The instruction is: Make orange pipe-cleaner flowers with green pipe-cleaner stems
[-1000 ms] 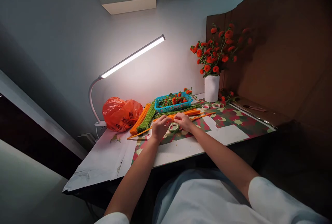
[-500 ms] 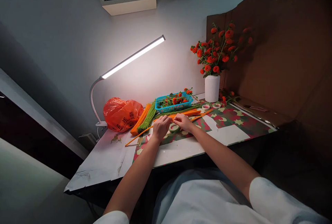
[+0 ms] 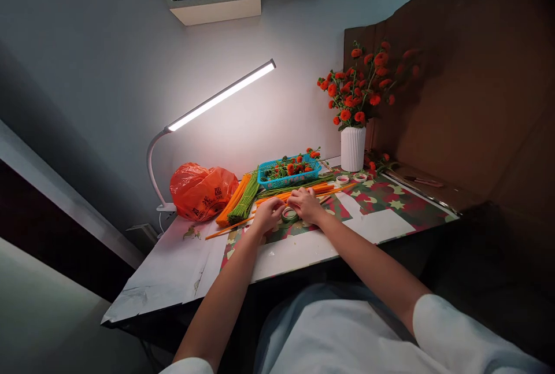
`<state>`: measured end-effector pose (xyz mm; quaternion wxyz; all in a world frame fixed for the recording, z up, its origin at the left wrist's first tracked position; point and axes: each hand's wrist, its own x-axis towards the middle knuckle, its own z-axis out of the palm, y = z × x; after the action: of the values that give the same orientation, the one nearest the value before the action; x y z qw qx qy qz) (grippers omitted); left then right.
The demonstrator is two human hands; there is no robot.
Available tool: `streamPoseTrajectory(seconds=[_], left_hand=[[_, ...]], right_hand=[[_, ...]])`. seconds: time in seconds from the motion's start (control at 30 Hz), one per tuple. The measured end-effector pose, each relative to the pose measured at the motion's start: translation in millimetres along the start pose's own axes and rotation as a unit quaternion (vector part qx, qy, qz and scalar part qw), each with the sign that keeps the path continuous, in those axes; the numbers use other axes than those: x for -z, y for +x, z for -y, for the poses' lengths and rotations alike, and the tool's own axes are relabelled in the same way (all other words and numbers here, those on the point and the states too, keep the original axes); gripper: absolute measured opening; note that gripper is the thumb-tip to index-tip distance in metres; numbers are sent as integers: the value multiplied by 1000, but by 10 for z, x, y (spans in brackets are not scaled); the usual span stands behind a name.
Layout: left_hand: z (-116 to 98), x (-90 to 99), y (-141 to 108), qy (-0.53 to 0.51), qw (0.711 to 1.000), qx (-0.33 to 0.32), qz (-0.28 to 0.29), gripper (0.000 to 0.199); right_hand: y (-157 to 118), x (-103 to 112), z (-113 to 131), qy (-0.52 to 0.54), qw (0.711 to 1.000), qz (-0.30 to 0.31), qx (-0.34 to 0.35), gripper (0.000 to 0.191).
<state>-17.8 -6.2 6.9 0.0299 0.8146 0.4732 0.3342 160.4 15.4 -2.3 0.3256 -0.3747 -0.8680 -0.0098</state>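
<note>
My left hand [image 3: 267,215] is closed, its fingertips pinched around a long orange chenille stem [image 3: 225,230] whose end sticks out to the left over the table. Close beside it, my right hand [image 3: 307,206] is also closed, fingers bent down over the same stem; its fingertips are partly hidden. Between and just below the hands lies a roll of green tape [image 3: 289,214]. Behind them are loose orange stems [image 3: 323,188]. To the left, a bundle of green chenille stems [image 3: 245,199] lies against a bundle of orange ones [image 3: 232,200].
A blue basket [image 3: 289,180] of orange flowers stands behind the hands. Two tape rolls [image 3: 342,180] lie right of it, near a white ribbed vase [image 3: 352,148] of orange flowers. An orange plastic bag [image 3: 202,192] sits beside the lit lamp [image 3: 223,95]. Cardboard [image 3: 455,96] rises at right.
My right hand has lifted its knuckles and turned slightly, while my left hand's fingers have opened out a little. The stem's left end has shifted slightly left and up.
</note>
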Motion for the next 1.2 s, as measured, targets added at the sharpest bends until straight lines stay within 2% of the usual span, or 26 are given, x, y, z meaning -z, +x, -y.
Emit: streamPoseTrajectory(seconds=[0.07,0.17,0.3,0.47,0.7,0.9,1.03,1.2], left_hand=[[16,-14,-6,-28,999,0,-17,13],[14,-19,-17,-9,998,-46,-47,9],[-11,19,-14,97,986,-116,-73,8],[-45,73,-1,187,961,-188,-74,18],[-98,92,-6,218,952,-206,-56,23],[-107,53,11,237,945,-223,-42,23],[-107,21,11,244,942,-223,-55,20],[-110,29,-3,233,946,-211,-74,17]], right_hand=[[4,-8,-7,17,1000,-6,-12,18],[11,-34,-40,63,997,-3,-37,17],[29,-56,-66,129,990,6,-59,18],[74,-29,-40,204,973,5,-105,21],[107,-18,-51,341,931,34,-123,21],[88,3,-42,366,920,44,-134,24],[88,30,-29,404,903,22,-145,27],[100,98,11,438,887,40,-143,32]])
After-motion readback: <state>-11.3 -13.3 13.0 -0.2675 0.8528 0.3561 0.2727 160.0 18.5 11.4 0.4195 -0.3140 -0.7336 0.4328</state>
